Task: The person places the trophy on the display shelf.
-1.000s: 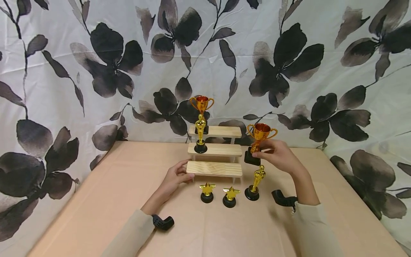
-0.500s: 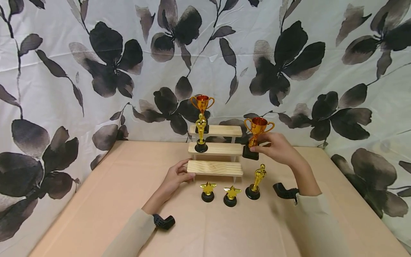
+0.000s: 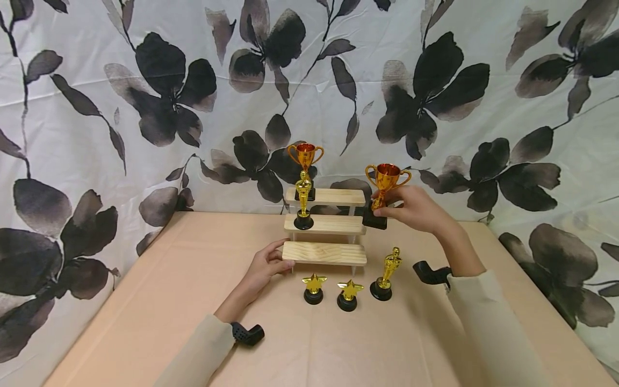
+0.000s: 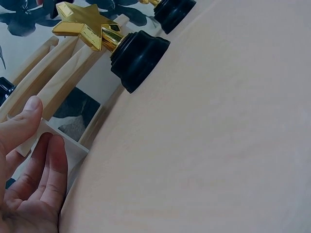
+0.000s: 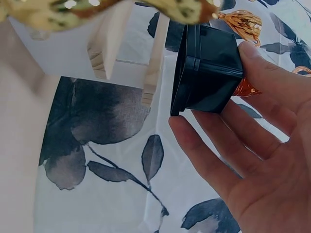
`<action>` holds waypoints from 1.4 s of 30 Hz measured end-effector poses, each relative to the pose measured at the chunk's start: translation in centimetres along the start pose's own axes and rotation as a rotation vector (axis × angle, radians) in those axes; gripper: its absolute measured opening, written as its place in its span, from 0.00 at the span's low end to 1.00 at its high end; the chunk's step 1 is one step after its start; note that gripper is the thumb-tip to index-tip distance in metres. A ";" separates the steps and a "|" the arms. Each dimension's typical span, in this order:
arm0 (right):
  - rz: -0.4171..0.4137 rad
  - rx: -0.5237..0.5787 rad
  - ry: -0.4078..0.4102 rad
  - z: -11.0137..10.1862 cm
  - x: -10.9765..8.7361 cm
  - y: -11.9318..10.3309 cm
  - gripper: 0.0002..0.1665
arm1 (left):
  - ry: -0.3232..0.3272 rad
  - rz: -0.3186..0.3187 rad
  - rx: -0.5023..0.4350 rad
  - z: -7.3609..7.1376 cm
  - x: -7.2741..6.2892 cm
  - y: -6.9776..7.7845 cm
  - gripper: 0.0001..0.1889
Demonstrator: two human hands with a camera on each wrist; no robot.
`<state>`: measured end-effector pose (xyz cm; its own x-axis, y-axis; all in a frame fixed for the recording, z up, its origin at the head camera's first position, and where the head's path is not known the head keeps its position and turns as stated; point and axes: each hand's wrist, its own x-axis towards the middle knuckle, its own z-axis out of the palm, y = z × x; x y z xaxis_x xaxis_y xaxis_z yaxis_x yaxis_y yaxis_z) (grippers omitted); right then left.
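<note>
Just right of the 3-tier pale wooden shelf [image 3: 325, 252], the right hand [image 3: 418, 208] pinches the shiny orange 2-handled trophy cup [image 3: 387, 180] with its black base; the left hand [image 3: 263, 267] pinches the shelf's lower left end.

Lettering, labels, brands, numbers, signs: none you can read, neither at the centre of the head view nor out to its edges, nor anywhere across your left and right wrist views

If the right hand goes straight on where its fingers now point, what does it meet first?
Probably the right end of the top wooden shelf; unclear depth leaves the middle shelf possible.
</note>
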<state>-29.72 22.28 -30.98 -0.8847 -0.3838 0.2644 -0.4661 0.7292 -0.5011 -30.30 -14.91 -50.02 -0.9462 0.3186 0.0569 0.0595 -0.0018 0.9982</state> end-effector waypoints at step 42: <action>0.021 -0.066 -0.057 -2.2 6.3 0.2 0.17 | 0.016 0.008 0.008 0.2 0.2 0.0 0.39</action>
<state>-35.35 21.26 -27.55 -0.8940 -0.3979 0.2061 -0.4476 0.7726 -0.4502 -30.39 -14.66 -50.04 -0.9506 0.3036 0.0652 0.0695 0.0033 0.9976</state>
